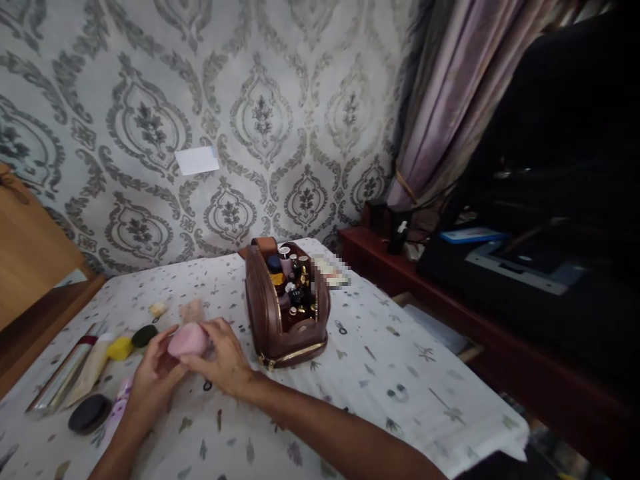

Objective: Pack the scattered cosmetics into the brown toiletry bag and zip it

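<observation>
Between both hands is a pink rounded object (pixel 188 341), its underside hidden by my fingers. My left hand (pixel 156 365) cups it from the left, fingers curled around its side. From the right, my right hand (pixel 226 357) grips the same object with thumb and fingers. Just right of the hands stands an open brown leather toiletry bag (pixel 264 319), filled with several small bottles (pixel 296 293). Behind the pink object lies a small beige item (pixel 192 311) that I cannot make out. A dark green round lid or jar (pixel 145 335) sits beside my left hand.
To the left lie silver tubes (pixel 60 377), a cream tube (pixel 93 370), a yellow item (pixel 120 347), a black round case (pixel 90 413) and a purple-white tube (pixel 118 407). A patterned cloth (pixel 380 400) covers the table. A dark red desk (pixel 385 260) adjoins on the right.
</observation>
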Demonstrator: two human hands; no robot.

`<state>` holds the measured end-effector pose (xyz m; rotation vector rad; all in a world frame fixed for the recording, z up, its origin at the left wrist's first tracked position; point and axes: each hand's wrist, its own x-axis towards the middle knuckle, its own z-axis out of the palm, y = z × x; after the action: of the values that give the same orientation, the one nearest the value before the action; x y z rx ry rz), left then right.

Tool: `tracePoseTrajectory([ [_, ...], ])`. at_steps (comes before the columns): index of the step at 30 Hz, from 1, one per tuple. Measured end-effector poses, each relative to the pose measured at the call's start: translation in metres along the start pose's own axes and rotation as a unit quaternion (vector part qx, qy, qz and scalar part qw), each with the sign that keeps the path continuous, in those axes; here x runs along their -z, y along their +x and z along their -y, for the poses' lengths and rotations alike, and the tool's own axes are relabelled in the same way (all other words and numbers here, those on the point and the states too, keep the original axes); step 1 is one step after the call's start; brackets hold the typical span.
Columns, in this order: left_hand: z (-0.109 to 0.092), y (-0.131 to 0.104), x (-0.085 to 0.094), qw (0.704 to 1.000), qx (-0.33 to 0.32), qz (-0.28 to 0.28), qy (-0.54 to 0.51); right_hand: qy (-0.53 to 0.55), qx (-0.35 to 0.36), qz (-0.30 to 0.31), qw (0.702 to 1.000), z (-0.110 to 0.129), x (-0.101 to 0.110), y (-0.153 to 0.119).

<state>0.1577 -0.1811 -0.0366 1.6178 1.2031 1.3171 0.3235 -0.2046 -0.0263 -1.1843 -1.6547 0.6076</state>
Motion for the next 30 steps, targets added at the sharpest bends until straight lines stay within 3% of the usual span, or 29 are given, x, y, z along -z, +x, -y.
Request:
tracePoseTrajectory([
  [5, 0.002, -0.002, 0.003, 1.0, 0.003, 0.006, 0.011, -0.148, 0.022, 0.111, 0.982, 0.036, 0.028, 0.011],
  [9, 0.0, -0.008, 0.002, 1.0, -0.002, 0.015, 0.022, -0.228, 0.043, 0.177, 0.956, 0.051, 0.045, 0.013],
  [12, -0.001, -0.013, 0.001, 0.999, -0.003, 0.039, 0.028, -0.225, 0.052, 0.164, 0.959, 0.056, 0.056, 0.009],
  [15, -0.006, -0.019, -0.001, 0.998, -0.017, 0.048, 0.034, -0.156, 0.031, 0.129, 0.979, 0.065, 0.079, 0.006],
  [18, -0.014, -0.023, -0.005, 0.996, -0.057, 0.062, 0.042, -0.037, -0.021, 0.085, 0.995, 0.078, 0.122, 0.014],
  [20, -0.017, -0.022, -0.007, 0.992, -0.081, 0.085, 0.055, -0.011, -0.011, 0.024, 1.0, 0.082, 0.158, 0.029],
  [23, -0.019, -0.021, -0.009, 0.988, -0.09, 0.094, 0.085, -0.112, 0.056, -0.034, 0.992, 0.076, 0.206, 0.064],
  [25, -0.019, -0.022, -0.01, 0.986, -0.091, 0.097, 0.105, -0.191, 0.069, -0.039, 0.978, 0.064, 0.228, 0.087],
  [30, -0.017, -0.025, -0.011, 0.971, -0.111, 0.136, 0.16, -0.345, 0.024, 0.02, 0.938, 0.034, 0.244, 0.118],
])
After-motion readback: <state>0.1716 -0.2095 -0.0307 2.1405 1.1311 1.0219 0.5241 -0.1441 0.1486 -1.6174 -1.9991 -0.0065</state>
